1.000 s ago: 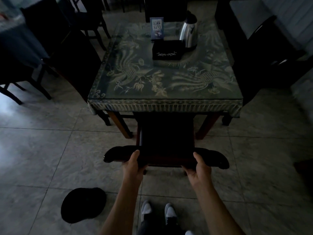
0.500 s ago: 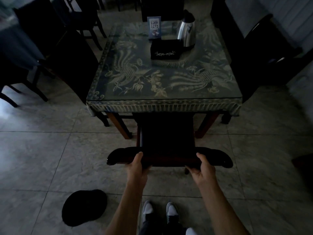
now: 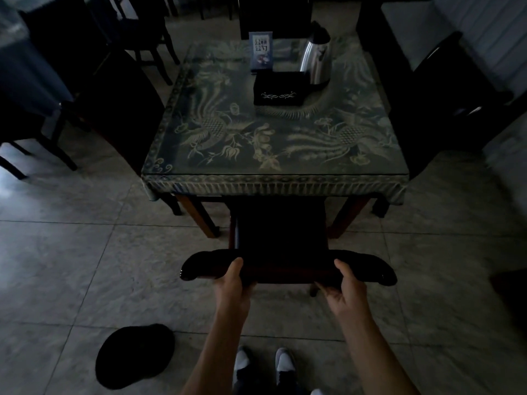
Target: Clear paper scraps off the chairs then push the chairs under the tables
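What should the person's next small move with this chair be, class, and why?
Probably keep pushing forward: both hands, left and right, grip the chair's top rail, and part of the seat shows in front of the table edge.

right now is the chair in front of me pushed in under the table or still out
Partly in. The chair seat's front runs beneath the tablecloth edge, but its backrest sits clear of the table, gripped by the left hand and right hand.
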Tool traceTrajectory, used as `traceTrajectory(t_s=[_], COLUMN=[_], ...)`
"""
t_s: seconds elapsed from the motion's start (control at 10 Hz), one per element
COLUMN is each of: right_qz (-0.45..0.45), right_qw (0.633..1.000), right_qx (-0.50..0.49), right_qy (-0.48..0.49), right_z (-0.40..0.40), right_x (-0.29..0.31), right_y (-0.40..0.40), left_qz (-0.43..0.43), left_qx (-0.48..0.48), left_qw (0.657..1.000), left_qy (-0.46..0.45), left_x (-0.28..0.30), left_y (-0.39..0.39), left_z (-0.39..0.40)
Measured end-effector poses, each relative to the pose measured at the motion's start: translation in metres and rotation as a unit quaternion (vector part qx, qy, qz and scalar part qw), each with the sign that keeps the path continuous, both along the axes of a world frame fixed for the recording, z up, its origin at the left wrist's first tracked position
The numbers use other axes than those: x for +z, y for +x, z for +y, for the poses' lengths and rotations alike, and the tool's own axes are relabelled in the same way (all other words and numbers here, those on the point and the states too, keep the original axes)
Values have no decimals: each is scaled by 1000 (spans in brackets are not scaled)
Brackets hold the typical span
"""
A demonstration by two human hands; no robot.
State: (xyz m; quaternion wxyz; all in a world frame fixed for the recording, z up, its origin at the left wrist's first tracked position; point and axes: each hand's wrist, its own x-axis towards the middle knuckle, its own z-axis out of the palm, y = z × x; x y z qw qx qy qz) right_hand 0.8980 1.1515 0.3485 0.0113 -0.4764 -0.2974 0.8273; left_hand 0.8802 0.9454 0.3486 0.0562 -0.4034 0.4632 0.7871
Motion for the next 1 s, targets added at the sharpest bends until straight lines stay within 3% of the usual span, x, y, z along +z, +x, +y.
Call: traceTrajectory(t_s=[0.5,0.8,0.9,1.0], right_qz=[24,14,-59,-41], right_qw=[1000,996,960,882], right_qx=[4,82,238,378], right_qy=[-3,25,137,278], right_z=[-3,-7,-14,-18], right_x=[1,2,2,16], right_y=[4,17,25,28], left_qz=[-13,-11,-45,-67], left_qx=[16,-35,-91,-159], left_qw=[1000,999,995,983], left_qy=[1,8,-21,-66], left_x=[8,8,18,31], left_y=[-1,7,14,23], left_z=[0,-12,-16,-18])
